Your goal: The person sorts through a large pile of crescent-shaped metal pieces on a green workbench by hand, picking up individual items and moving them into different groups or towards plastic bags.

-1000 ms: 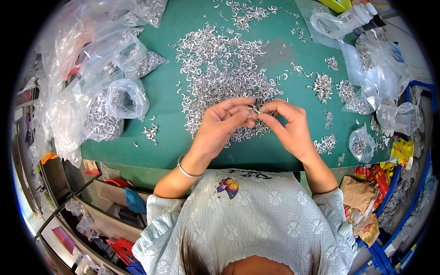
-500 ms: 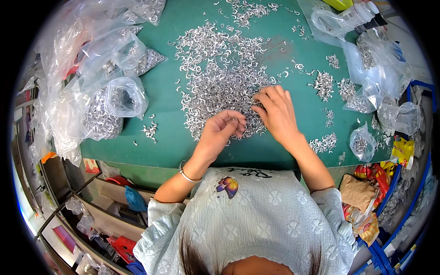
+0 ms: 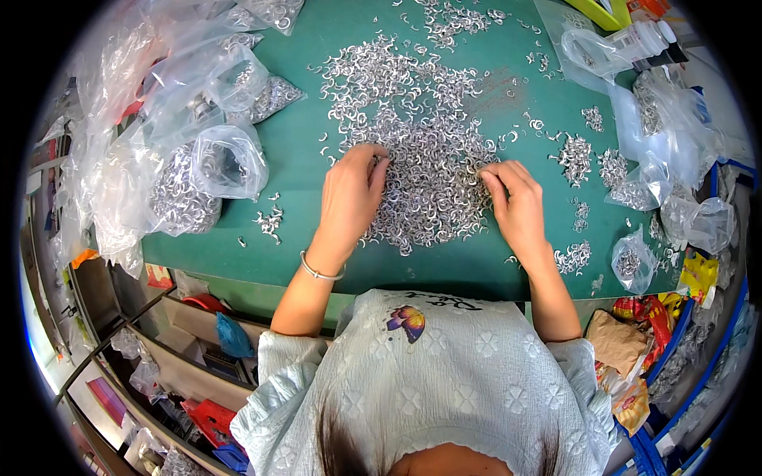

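Note:
A broad pile of small silvery curved metal pieces (image 3: pixel 432 186) lies on the green table top (image 3: pixel 294 230). At the pile's left edge is my left hand (image 3: pixel 353 190), its thumb and fingers drawn together over the pieces. My right hand (image 3: pixel 517 198) rests at the right edge, thumb and forefinger close together at the pieces. Whatever either hand pinches is too small or hidden to make out. A bracelet circles my left wrist.
Clear plastic bags of metal pieces (image 3: pixel 186 194) crowd the left side. Small heaps (image 3: pixel 575 159) lie to the right, beside more bags (image 3: pixel 633 262) and a white bottle (image 3: pixel 647 40). Open drawers (image 3: pixel 182 349) sit below the table at left, crumpled packets (image 3: pixel 619 337) at right.
My hands have moved apart. The left went left and farther up the pile's edge; the right shifted right and slightly nearer. The whole view has shifted a little.

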Demonstrator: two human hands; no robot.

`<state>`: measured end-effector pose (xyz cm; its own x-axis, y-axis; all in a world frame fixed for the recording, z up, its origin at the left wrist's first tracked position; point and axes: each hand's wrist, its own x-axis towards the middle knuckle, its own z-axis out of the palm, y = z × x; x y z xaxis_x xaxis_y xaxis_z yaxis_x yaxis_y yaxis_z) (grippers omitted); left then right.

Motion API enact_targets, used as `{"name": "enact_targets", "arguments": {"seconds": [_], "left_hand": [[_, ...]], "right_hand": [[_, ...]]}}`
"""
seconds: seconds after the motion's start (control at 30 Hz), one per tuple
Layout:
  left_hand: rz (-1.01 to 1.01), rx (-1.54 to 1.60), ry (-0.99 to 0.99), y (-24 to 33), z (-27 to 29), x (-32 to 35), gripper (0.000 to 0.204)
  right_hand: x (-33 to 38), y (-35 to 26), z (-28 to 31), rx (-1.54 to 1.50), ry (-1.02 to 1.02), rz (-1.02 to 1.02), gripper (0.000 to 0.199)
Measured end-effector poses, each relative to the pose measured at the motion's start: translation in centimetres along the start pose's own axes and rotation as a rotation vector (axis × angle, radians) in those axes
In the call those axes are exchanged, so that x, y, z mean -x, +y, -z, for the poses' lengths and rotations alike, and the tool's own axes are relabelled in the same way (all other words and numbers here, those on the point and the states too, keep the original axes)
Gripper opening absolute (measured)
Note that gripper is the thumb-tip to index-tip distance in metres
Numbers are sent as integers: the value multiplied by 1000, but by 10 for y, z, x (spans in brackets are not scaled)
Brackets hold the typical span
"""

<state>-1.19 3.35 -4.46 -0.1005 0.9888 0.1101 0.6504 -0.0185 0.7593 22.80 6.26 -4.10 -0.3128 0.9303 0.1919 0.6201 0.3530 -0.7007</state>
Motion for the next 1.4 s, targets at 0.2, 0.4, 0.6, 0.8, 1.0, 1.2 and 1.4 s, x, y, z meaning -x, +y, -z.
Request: {"name": "enact_targets", "arguments": {"seconds": [0.2,0.4,0.6,0.8,1.0,1.2,1.4], "left_hand": [[28,3,-68,8,-1,1,14],[-61,-50,-90,11,-7,13,14],[-177,-10,-141,16,-16,20,18],[-252,-161,-206,28,-25,23,24],[-280,-196,-220,30,-27,27,25],[-265,-164,-150,29,-34,28,23],[-229,-30,-81,20,-36,33,21]], "right_hand": [[2,-4,1,-105,-57,-76,13],[5,-5,-9,150,-163,167,23],[7,-7,-12,190,-126,200,18],[10,-3,-10,118,-79,116,12],[14,-4,-3,82,17,95,13],[18,-4,-14,229,-24,172,18],[20,3,-13,-34,58,70,16]]}}
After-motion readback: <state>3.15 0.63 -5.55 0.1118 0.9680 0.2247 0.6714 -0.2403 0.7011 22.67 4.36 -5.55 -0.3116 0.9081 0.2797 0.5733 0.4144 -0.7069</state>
